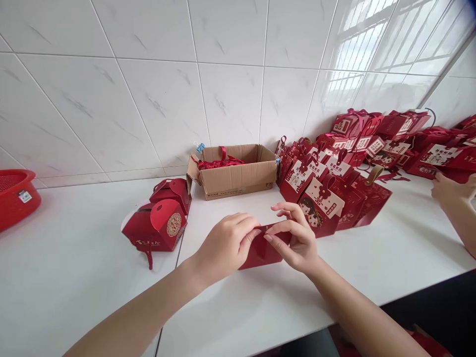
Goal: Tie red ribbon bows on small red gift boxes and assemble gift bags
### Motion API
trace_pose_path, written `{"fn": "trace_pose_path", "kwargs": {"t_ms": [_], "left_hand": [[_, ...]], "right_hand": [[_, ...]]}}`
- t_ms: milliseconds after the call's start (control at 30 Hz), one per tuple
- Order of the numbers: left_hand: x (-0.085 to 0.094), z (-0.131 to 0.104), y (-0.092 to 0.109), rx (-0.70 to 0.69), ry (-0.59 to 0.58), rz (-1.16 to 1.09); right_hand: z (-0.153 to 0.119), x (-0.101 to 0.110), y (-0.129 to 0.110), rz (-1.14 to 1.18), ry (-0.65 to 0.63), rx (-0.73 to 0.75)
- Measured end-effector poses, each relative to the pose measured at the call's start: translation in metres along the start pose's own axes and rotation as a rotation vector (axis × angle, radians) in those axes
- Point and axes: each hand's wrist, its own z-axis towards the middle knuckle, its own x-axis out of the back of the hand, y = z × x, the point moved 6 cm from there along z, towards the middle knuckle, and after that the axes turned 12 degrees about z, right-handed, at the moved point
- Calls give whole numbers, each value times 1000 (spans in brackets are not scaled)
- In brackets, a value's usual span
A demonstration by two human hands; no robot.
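Note:
A red gift box (262, 254) stands on the white table between my hands, its plain side facing me. My left hand (231, 244) pinches the box's top edge from the left, thumb and fingers closed on it. On the right, my right hand (295, 238) has its thumb and index fingertip brought together at the middle of that top edge, by a small gold-coloured spot. Whatever lies between those two fingertips is too small to make out. The other fingers of the right hand are raised and curled.
A cardboard box (238, 181) of red ribbons (223, 161) stands behind. Red boxes (156, 225) sit at left, near a red plastic basket (22, 198). Several decorated gift boxes (320, 206) line the right, with more piled behind. Another person's hand (453, 191) touches a box at far right.

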Motion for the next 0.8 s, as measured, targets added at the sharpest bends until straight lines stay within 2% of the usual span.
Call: {"fn": "trace_pose_path", "kwargs": {"t_ms": [433, 567, 667, 800], "left_hand": [[0, -1, 1, -2, 4, -10], [0, -1, 3, -8, 3, -8], [-1, -2, 5, -27, -1, -7], [-3, -3, 6, -38, 29, 40]], "right_hand": [[-5, 1, 9, 105, -40, -23], [-3, 2, 8, 121, 3, 1], [-3, 3, 10, 155, 49, -52], [-3, 1, 14, 166, 12, -162]]}}
